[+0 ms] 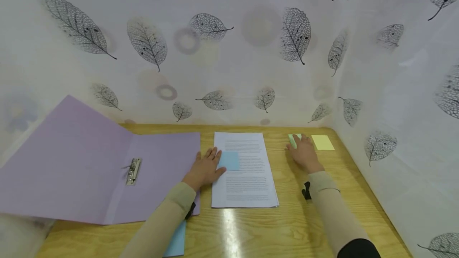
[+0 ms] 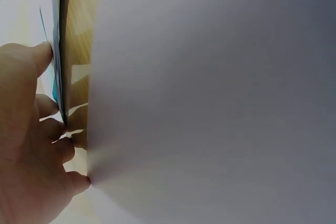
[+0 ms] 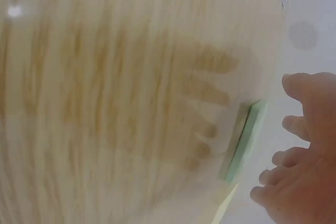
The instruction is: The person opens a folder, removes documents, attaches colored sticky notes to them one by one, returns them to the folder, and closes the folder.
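Where the head view takes in the surface (image 1: 279,230), the entries run as follows. Green pad (image 1: 292,141): one, far right, partly hidden by the fingers of the right grip (image 1: 304,156); its long axis cannot be told. Yellow pad (image 1: 323,142): one, just right of the green. Nearer grip: the right, at the far edge of whose reach the green pad lies. Left grip (image 1: 204,168): well apart from it, the printed sheets (image 1: 247,188) between; fingers and thumb spread at the sheets' left side, beside the blue note (image 1: 230,161). Purple folder (image 1: 71,162): one, opened flat, left of the sheets.

Left wrist view: left grip loosely spread along the sheets' edge, one fingertip at the folder's edge; no pinch made out. Green pad: not seen.

Right wrist view: green pad on the surface, seen nearly edge-on, its visible side slanting alongside the row of fingertips. Right grip: spread, holding nothing, a gap showing between fingertips and pad.
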Available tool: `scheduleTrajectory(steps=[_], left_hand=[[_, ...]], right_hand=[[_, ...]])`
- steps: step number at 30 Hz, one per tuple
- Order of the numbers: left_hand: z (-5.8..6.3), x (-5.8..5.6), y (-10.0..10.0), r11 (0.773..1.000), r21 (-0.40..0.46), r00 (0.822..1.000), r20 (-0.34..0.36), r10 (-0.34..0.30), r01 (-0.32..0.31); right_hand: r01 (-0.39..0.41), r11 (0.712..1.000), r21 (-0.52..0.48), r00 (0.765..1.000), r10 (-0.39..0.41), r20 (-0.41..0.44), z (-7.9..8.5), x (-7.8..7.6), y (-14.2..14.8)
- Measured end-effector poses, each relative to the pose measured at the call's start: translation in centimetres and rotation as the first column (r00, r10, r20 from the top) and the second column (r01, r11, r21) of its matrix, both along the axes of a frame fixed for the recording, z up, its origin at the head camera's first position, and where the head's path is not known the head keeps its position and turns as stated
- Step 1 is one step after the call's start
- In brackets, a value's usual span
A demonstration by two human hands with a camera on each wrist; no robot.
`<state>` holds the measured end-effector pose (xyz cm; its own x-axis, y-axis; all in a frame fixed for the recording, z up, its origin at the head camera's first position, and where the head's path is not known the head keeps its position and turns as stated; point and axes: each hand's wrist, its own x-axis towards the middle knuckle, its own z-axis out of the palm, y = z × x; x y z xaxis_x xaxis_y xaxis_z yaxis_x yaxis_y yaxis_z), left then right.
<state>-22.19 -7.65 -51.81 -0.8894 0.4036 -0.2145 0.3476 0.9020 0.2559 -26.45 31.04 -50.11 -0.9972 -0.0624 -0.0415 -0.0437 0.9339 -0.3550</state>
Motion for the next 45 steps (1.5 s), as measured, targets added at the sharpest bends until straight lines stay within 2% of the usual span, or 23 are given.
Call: scheduleTrajectory(steps=[5,8,18,23,29,33,37,39,42,43,45], left_hand=[[-0.1,0.0,-0.1,1.000,0.020,1.000,-0.015,-0.001,0.001],[-0.2,0.0,-0.1,0.999,0.034,1.000,-0.027,-0.001,0.002],[-0.1,0.0,-0.2,0.997,0.079,1.000,-0.024,0.001,0.001],[-0.1,-0.2,-0.5,0.995,0.101,1.000,-0.029,0.004,-0.001],[0.4,-0.2,-0.7,0.987,0.159,0.998,-0.065,0.005,0.006],[0.8,-0.3,-0.8,0.968,0.252,0.992,-0.127,0.025,0.008],[1.1,-0.1,-0.5,0.910,0.414,0.981,-0.167,0.095,-0.018],[1.3,0.2,-0.2,0.861,0.507,0.975,-0.163,0.150,-0.047],[1.7,0.6,0.6,0.755,0.646,0.970,-0.094,0.223,-0.111],[1.9,0.7,0.8,0.709,0.691,0.971,-0.042,0.237,-0.143],[2.1,0.8,1.3,0.599,0.772,0.967,0.079,0.242,-0.213]], right_hand=[[0.047,0.999,0.016,0.996,-0.048,0.073,-0.7,-0.2,1.7],[0.069,0.998,0.011,0.994,-0.069,0.086,-1.4,-0.2,1.9],[0.090,0.996,-0.010,0.990,-0.090,-0.108,-2.4,0.0,1.7],[0.090,0.994,-0.059,0.982,-0.098,-0.161,-2.6,0.0,0.8],[0.070,0.982,-0.174,0.985,-0.096,-0.147,-1.5,0.7,-1.7],[-0.007,0.976,-0.218,0.979,-0.038,-0.203,-0.2,1.9,-4.5],[-0.073,0.963,-0.259,0.972,0.011,-0.234,0.4,3.5,-7.4],[-0.115,0.964,-0.241,0.961,0.047,-0.271,0.4,4.1,-8.8],[-0.177,0.956,-0.234,0.939,0.092,-0.333,0.6,5.1,-10.7],[-0.197,0.952,-0.234,0.930,0.106,-0.353,0.7,5.4,-11.3],[-0.234,0.942,-0.239,0.915,0.131,-0.382,1.0,6.0,-12.5]])
